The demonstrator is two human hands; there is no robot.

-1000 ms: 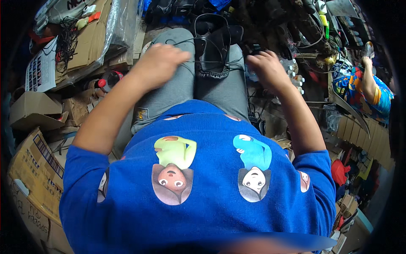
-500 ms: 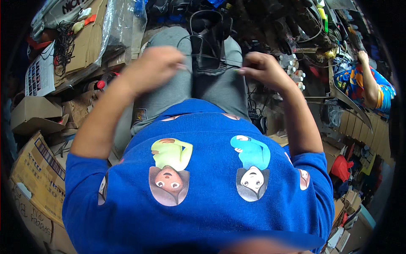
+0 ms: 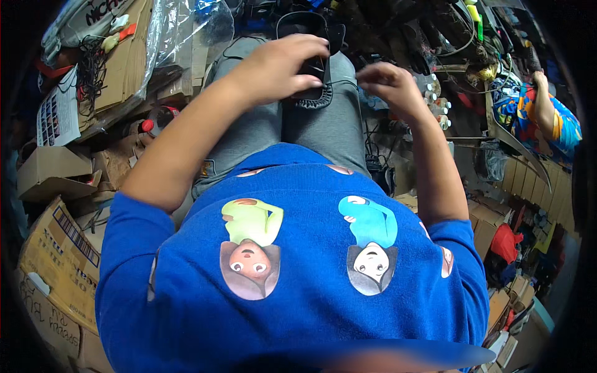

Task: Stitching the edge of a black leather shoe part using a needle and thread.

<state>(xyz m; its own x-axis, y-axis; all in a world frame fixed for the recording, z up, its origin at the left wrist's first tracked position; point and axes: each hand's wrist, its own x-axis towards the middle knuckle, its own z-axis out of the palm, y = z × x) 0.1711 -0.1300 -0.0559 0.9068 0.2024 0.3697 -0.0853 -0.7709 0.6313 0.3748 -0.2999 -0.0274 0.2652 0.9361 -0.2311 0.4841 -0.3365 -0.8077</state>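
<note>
A black shoe (image 3: 318, 97) with a ridged, stitched-looking edge is wedged between my knees, its rounded end toward me. My left hand (image 3: 273, 65) is over its left side, thumb and fingers apart, hiding much of its middle. Nothing shows between those fingers. To the right of the shoe, my right hand (image 3: 388, 87) is raised with its fingers bent together. A black thread (image 3: 342, 81) runs from the shoe to these fingertips and appears pinched there. Another loose stretch of black cord (image 3: 239, 42) lies over my left knee.
Flattened cardboard (image 3: 127, 68), plastic sheeting and an open cardboard box (image 3: 56, 171) crowd the left. Several small bottles (image 3: 440, 105) stand beyond my right hand. A curved metal strip (image 3: 528, 163) juts out at the right, near another person's arm (image 3: 544, 105).
My left hand has swung right from beside the shoe to over it, and its fingers have spread. My right hand has shifted slightly away from me. The thread on the left has slackened.
</note>
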